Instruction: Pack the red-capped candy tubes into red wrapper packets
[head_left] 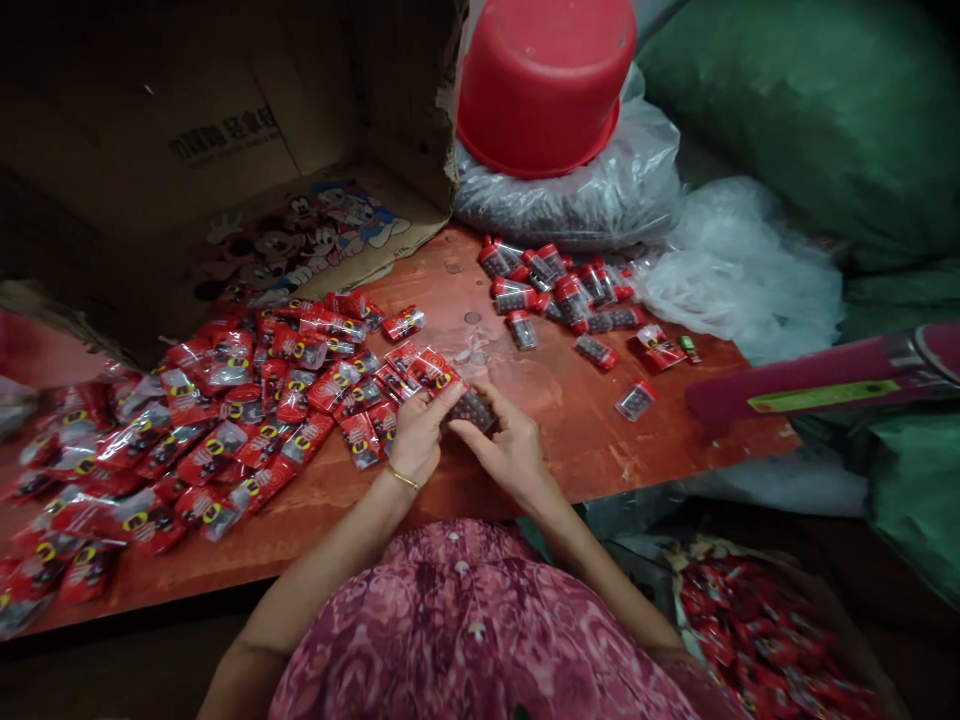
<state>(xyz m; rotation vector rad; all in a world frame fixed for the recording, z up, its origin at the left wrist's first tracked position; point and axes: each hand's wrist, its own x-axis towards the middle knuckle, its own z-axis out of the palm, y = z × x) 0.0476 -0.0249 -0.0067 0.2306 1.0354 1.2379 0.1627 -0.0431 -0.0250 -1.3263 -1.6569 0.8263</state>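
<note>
Far left, red packets (pixel 247 430) heap across the table (pixel 585 440), spilling out in front of the box (pixel 315 265), whose open side faces them. On to the left hand (pixel 420 435): thumb and fingers closed in a pinch, gripping the near-left end of a dark pack (pixel 474 408). And here's the key: that pack sits right between the two hands, its long axis seemingly slanting away to the left, though fingers cover part of it. Right hand (pixel 514 445) now, fingers curled over the far side, thumb beneath, closed on it too; neither hand is nearer. Loose red packets lie just beyond the left fingers.

Rightward, red-capped tubes (pixel 555 285) scatter over the worn red top, well apart from the hands. Behind them, an upturned tub (pixel 547 80) on a clear bag (pixel 570 205); far right, a pink bar (pixel 817 380) juts in.
</note>
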